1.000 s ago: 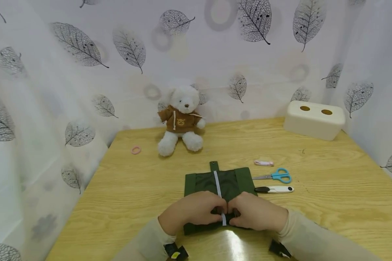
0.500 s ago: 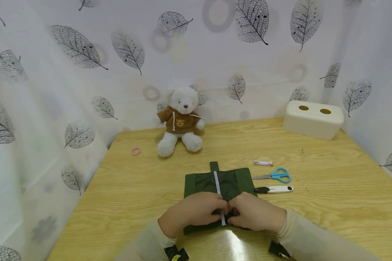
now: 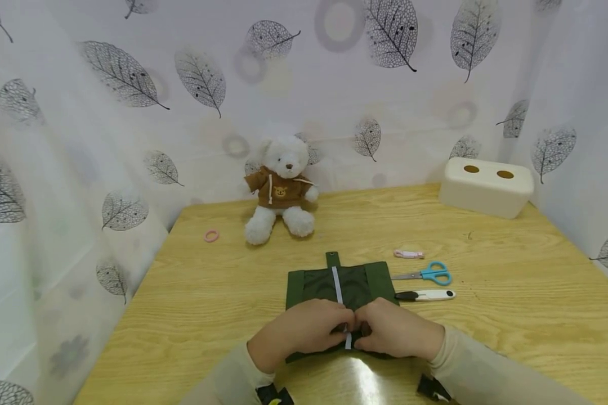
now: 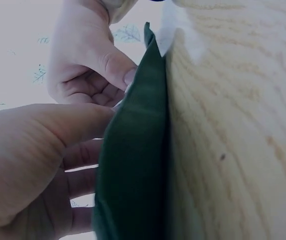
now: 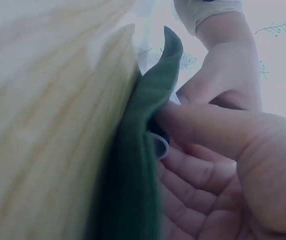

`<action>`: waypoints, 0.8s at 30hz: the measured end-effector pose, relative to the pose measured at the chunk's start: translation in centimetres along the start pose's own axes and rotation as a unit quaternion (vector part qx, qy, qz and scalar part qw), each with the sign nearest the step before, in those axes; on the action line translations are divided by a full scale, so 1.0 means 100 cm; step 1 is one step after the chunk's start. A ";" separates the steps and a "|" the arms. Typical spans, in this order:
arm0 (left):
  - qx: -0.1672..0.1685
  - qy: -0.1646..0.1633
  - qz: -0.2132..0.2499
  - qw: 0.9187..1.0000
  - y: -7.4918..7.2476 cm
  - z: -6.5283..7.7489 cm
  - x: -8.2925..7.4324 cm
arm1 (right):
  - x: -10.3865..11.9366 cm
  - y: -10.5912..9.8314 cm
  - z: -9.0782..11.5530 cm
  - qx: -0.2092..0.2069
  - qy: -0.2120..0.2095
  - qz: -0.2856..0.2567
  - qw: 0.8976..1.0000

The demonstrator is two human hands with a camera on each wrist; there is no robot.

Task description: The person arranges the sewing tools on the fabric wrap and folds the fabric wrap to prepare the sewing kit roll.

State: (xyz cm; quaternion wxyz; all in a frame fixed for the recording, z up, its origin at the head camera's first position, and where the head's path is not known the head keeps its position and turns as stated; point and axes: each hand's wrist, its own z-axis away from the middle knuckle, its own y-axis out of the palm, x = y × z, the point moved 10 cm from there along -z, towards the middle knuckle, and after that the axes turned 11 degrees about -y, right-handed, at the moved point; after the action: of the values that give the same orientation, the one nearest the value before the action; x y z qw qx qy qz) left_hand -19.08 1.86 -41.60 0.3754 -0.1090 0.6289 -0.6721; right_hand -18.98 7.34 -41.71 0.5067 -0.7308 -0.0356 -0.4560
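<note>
A flat dark green fabric case (image 3: 380, 278) lies on the table near its front edge. It has a dark centre panel, a narrow pale strip (image 3: 337, 284) down the middle and a snap tab (image 3: 332, 259) at the far side. My left hand (image 3: 306, 326) and right hand (image 3: 400, 329) meet over the near part of the strip, with curled fingers pinching there. The wrist views show the case's near edge (image 4: 138, 130) raised between the thumbs and the table. A small pale-rimmed curved piece (image 5: 160, 146) shows by my right thumb; its kind is unclear. The exact pinch point is hidden.
Right of the case lie blue-handled scissors (image 3: 436, 273), a white-and-black cutter-like tool (image 3: 428, 295) and a small pink-and-white item (image 3: 408, 254). Farther back are a teddy bear (image 3: 284, 188), a pink ring (image 3: 211, 235) and a cream box with two holes (image 3: 486, 188).
Both hands stay at the same place on the strip, with only slight finger shifts. The head view tilts a little; the objects on the table have not moved.
</note>
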 end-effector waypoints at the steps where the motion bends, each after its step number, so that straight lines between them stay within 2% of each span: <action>1: 0.002 -0.002 0.007 1.000 0.000 0.000 0.001 | 0.000 0.000 0.000 -0.002 0.002 -0.006 1.000; 5: 0.021 -0.021 0.033 0.999 0.001 0.000 0.006 | 0.000 0.000 0.000 -0.007 0.009 -0.013 1.000; 10: 0.046 -0.047 0.033 0.997 0.002 0.000 0.012 | 0.001 0.001 0.001 0.004 0.016 -0.016 1.000; 16: 0.059 -0.060 0.010 0.996 0.005 0.002 0.015 | 0.003 0.003 0.003 0.019 0.020 -0.026 0.999; 24: 0.058 -0.057 -0.027 0.996 0.006 0.003 0.010 | 0.008 0.004 0.000 0.010 -0.007 -0.003 1.000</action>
State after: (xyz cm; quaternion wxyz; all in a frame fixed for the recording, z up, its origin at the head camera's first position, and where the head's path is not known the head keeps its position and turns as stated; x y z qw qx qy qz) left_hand -19.31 1.03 -42.41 0.3983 -0.1423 0.5630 -0.7101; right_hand -18.31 6.80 -41.40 0.5128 -0.7285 -0.0457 -0.4520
